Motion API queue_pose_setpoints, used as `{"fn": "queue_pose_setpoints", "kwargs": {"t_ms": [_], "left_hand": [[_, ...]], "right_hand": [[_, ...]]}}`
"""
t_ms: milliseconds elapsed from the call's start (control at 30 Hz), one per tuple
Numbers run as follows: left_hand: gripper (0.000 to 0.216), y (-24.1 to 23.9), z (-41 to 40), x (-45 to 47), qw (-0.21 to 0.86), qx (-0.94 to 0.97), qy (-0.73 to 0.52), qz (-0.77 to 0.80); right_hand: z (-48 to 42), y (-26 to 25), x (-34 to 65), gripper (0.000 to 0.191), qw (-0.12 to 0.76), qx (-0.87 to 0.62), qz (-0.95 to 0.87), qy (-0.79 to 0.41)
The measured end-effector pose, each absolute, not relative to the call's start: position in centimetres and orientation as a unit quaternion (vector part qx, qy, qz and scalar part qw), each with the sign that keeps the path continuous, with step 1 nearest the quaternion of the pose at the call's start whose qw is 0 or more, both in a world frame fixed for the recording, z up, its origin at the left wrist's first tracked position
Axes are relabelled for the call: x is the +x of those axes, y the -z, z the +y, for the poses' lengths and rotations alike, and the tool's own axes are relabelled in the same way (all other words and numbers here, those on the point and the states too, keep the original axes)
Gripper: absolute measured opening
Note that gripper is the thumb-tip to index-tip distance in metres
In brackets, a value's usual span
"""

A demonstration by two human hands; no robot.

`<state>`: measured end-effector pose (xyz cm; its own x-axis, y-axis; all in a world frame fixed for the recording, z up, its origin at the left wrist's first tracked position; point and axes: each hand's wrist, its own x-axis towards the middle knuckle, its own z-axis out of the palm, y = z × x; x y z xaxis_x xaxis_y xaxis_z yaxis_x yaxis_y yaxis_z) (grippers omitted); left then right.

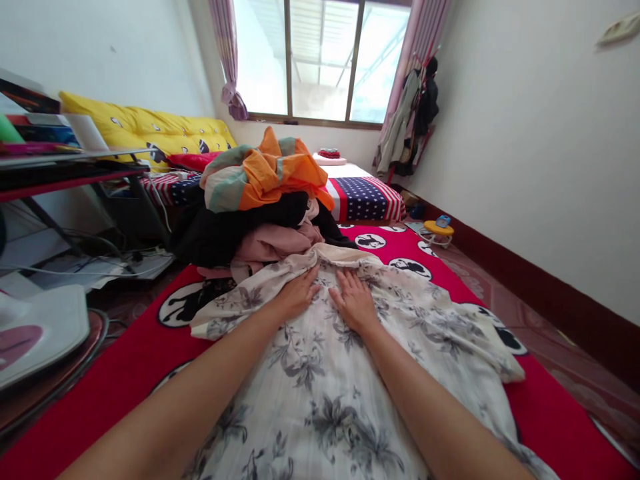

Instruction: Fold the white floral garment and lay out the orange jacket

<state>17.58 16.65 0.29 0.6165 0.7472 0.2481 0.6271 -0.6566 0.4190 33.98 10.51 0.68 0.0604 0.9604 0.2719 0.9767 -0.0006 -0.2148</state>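
A white garment with grey flowers (305, 360), short-sleeved and collared like a blouse or dress, lies spread out before me with its collar end away from me. My left hand (299, 293) rests flat on it just below the collar, fingers extended. Beside it, a small gap apart, my right hand (354, 300) also lies flat with spread fingers. Neither hand grips the cloth. The near end of the garment runs out of the picture at the bottom. Beneath it is a red sheet (95, 393) with round black-and-white cartoon prints.
Past the collar rises a pile of clothes (280, 173), orange, black and pink. A desk (75, 160) and a white plastic chair (45, 327) stand at left. Behind are a stars-and-stripes bed (365, 200), a window and a coat rack (413, 113). A small yellow stool (439, 229) is at right.
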Motion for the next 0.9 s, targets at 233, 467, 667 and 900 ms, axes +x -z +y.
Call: {"fn": "queue_pose_setpoints", "kwargs": {"t_ms": [233,467,667,900], "left_hand": [[0.061,-0.5,17.1,17.0,0.167,0.894,-0.189,0.371],[0.058,-0.1,17.2,17.0,0.164,0.895,-0.202,0.362],[0.042,-0.7,16.0,17.0,0.097,0.908,-0.221,0.343],[0.037,-3.6,10.9,8.3,0.003,0.931,-0.204,0.304]], "right_hand": [[8.0,-0.4,42.1,0.057,0.07,-0.691,-0.719,0.029],[4.5,-3.4,48.0,0.054,-0.037,-0.872,-0.479,0.1],[0.5,-1.4,33.6,0.058,0.027,-0.675,-0.734,0.073],[-0.5,0.9,31.0,0.055,0.068,-0.688,-0.72,0.053]]}}
